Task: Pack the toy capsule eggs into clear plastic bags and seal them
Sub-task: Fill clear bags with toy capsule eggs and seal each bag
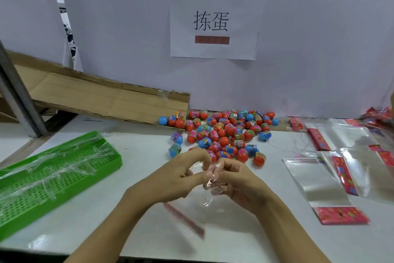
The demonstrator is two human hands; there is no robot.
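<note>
A heap of red and blue toy capsule eggs (226,132) lies on the white table in front of the back wall. Just before it, my left hand (174,177) and my right hand (236,179) meet at the fingertips and both pinch the mouth of one clear plastic bag (204,196). The bag hangs down between my wrists, and its red header strip (185,220) is blurred. No egg shows inside the bag. Loose clear bags with red headers (324,188) lie flat to the right.
A green perforated tray (53,173) holding clear strips sits at the left. Flattened cardboard (102,96) leans at the back left. A paper sign (215,22) hangs on the white wall. More red packets (379,115) pile at the far right edge.
</note>
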